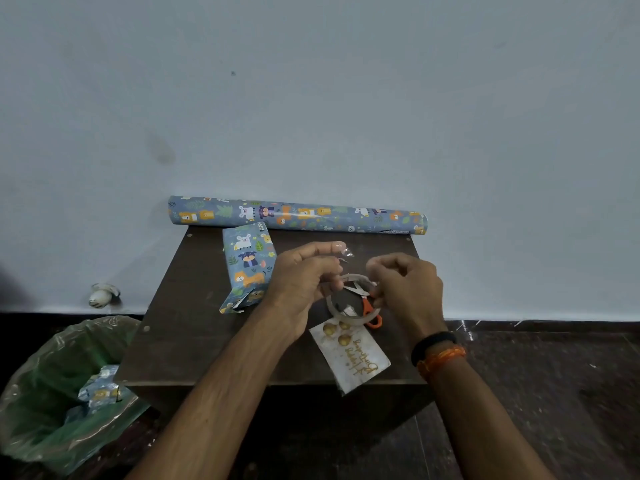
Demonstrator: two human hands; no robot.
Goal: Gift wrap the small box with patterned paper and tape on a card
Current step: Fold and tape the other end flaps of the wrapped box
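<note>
Gripping tape roll (349, 306), both hands.

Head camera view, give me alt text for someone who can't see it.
Two hands hold a clear tape roll above a small dark table, the left hand pinching a pulled strip. The wrapped box, a birthday card, orange-handled scissors and a paper roll lie there.

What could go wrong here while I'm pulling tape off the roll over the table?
1. A piece of tape hangs off the left hand; it may curl and stick to itself or your fingers.
2. The scissors lie right under the tape roll beside the right hand; you could nick yourself or knock them away.
3. The card overhangs the table's front edge, so a nudge may send it to the floor.
</note>
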